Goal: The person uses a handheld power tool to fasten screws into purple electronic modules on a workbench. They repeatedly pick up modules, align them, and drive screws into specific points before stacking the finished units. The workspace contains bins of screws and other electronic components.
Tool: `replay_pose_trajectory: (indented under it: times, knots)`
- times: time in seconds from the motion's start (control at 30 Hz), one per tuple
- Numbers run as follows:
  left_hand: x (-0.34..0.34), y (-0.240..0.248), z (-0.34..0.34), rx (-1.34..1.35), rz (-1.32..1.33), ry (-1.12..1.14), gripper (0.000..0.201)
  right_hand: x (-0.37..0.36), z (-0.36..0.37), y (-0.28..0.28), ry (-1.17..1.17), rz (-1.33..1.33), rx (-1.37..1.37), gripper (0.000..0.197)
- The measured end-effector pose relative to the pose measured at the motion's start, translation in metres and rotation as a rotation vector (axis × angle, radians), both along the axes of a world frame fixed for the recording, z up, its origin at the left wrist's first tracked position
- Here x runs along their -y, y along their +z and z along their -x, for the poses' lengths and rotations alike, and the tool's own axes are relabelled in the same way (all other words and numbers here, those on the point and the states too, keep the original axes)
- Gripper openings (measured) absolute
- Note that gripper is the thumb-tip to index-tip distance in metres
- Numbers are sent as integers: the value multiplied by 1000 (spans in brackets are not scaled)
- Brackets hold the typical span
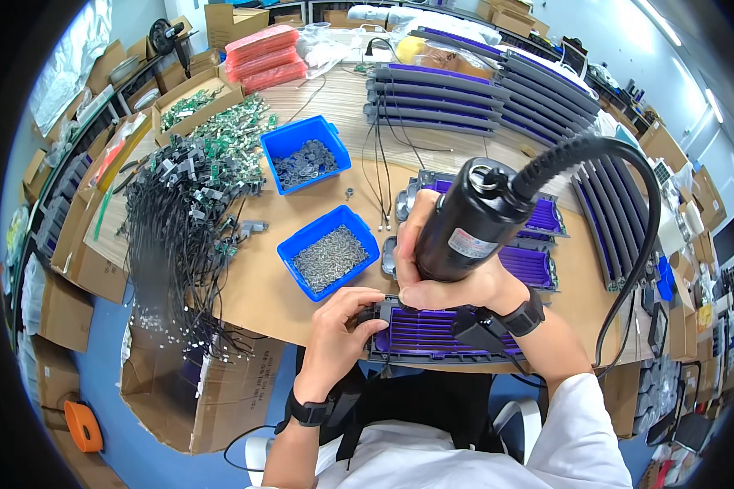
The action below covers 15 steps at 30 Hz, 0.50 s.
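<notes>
My right hand (475, 287) is wrapped round a thick black electric screwdriver (455, 232), which stands tilted with its cord rising from the top. Its tip points down at the left end of a grey and purple slatted housing (436, 330) by the table's front edge; my hand hides the tip. My left hand (337, 332) pinches that same left end between thumb and fingers, beside the screwdriver. More purple housings (528, 267) lie just beyond, partly behind my right hand. A blue bin (289, 270) of small screws stands left of the work.
Another blue bin (314, 182) holds small dark parts. Black cables (167, 220) and green circuit boards (253, 122) are heaped at left. Stacked grey and purple panels (436, 98) fill the back right. The screwdriver's cord (656, 212) loops down the right. An open cardboard box (240, 399) stands below the table.
</notes>
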<state>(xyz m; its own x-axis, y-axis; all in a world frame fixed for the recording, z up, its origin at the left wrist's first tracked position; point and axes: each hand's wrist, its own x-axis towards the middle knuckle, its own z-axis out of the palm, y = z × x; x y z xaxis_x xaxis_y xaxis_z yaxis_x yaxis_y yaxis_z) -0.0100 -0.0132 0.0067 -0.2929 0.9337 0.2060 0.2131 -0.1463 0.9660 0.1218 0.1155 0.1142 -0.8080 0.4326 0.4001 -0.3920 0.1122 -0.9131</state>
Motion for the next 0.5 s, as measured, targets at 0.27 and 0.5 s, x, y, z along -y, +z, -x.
replay_pose_trajectory:
  times: [0.27, 0.5]
  knots:
    - [0, -3, 3, -21, 8, -16, 35, 4, 3, 3, -67, 48, 27, 41]
    - [2, -2, -2, -54, -59, 60, 32, 12, 1, -1, -43, -122, 35, 40]
